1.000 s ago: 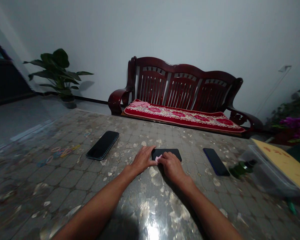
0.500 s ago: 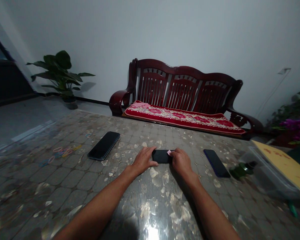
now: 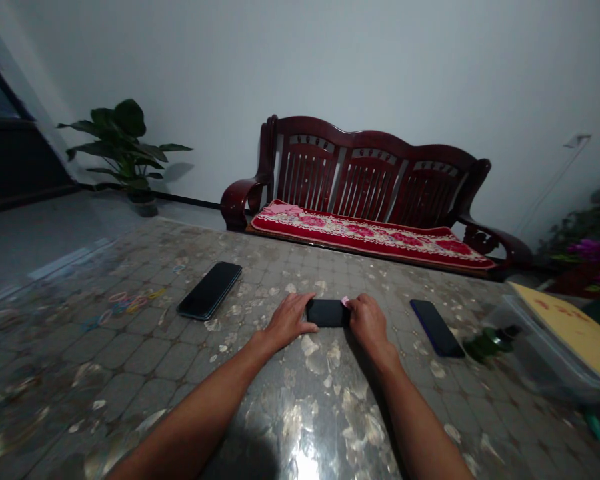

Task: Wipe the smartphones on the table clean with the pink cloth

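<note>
A black smartphone (image 3: 329,313) lies sideways on the patterned table (image 3: 280,380), dark screen up. My left hand (image 3: 290,318) grips its left end, thumb along the near edge and fingers at the far edge. At the right end, my right hand (image 3: 367,323) is closed on a small pink cloth (image 3: 345,302), pressed against the phone's right end; only a corner of the cloth shows above the fingers. Farther left lies a larger black phone (image 3: 210,291), and to the right a phone with a blue edge (image 3: 436,328).
Coloured rubber bands (image 3: 130,303) are scattered at the left. A green bottle (image 3: 491,342) lies beside a clear plastic box (image 3: 545,353) with a yellow board (image 3: 570,327) on top. Behind the table stand a wooden bench (image 3: 360,173) and a potted plant (image 3: 130,147).
My right hand has slid slightly right with the pink cloth, towards the phone's right end. My left hand keeps its hold on the phone. The whole view has shifted a little.
</note>
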A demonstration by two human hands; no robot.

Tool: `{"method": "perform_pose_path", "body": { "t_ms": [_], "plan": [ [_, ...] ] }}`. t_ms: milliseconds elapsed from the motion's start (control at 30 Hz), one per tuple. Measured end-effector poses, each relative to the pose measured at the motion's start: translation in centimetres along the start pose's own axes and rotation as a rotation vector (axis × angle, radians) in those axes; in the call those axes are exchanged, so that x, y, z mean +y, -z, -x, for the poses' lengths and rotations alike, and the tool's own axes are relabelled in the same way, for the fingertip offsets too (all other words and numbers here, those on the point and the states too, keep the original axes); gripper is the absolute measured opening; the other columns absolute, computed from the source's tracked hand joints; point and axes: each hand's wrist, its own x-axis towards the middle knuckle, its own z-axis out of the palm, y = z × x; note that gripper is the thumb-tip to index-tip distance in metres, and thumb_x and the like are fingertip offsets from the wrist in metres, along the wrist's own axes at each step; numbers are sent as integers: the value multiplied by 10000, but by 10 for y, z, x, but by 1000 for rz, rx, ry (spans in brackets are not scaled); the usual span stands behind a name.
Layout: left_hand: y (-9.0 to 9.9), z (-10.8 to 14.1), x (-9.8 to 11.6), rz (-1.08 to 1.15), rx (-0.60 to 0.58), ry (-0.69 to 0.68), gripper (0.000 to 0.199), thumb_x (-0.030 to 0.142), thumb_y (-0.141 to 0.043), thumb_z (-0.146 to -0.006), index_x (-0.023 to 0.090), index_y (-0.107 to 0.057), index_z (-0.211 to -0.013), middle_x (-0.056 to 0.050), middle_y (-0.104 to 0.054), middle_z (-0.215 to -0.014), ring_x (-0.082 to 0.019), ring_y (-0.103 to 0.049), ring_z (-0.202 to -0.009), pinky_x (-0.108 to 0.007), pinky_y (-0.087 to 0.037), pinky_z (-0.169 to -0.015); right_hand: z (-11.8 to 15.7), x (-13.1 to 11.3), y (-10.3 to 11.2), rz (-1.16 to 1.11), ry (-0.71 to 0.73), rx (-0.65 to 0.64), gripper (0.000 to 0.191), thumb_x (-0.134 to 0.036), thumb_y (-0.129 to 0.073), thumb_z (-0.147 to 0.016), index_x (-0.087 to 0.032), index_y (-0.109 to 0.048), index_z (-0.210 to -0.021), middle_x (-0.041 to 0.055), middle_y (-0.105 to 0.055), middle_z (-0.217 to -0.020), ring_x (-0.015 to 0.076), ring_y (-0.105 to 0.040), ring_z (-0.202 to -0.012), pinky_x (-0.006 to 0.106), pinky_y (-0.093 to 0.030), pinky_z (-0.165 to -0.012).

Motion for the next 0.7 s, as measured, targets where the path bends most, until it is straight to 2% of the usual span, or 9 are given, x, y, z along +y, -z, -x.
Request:
{"method": "perform_pose_path", "body": {
  "t_ms": [233, 300, 467, 567, 700],
  "plan": [
    [-1, -1, 0, -4, -14, 5, 823, 318, -885, -709, 243, -523, -1444, -112, -632, -1388, -330, -547, -1292, -463, -435, -1095, 5, -21, -6, -126, 287, -19, 359, -107, -487, -972, -246, -774, -1139, 77, -692, -1058, 204, -581, -1025, 272, -384, -860],
    [-1, -1, -1, -2, -13, 3, 815, 318, -878, -717, 250, -520, -1446, -106, -633, -1384, -327, -550, -1287, -460, -435, -1094, 5, -18, -5, -119, 251, -11, 367, -103, -482, -971, -245, -779, -1136, 86, -691, -1060, 209, -580, -1027, 277, -386, -863],
    [0, 0, 0, -17, -12, -1, 812, 313, -882, -716, 236, -527, -1442, -116, -635, -1378, -330, -549, -1284, -454, -430, -1099, 0, -4, -4, -42, 46, 23, 366, -101, -506, -958, -228, -776, -1170, 102, -687, -1045, 232, -577, -1016, 290, -387, -853],
    [0, 0, 1, -24, -17, -3, 821, 315, -890, -710, 210, -529, -1440, -131, -631, -1382, -333, -549, -1279, -449, -431, -1098, 0, -7, -7, -48, 89, 23, 370, -101, -506, -957, -234, -771, -1178, 94, -690, -1064, 229, -575, -1022, 286, -387, -857],
    [-1, -1, -1, -4, -9, -10, 820, 325, -885, -714, 241, -524, -1445, -114, -631, -1382, -328, -548, -1282, -458, -435, -1088, 3, -20, -10, -110, 260, 3, 368, -122, -487, -973, -248, -775, -1164, 90, -698, -1080, 221, -576, -1030, 293, -392, -883]
  ]
}}
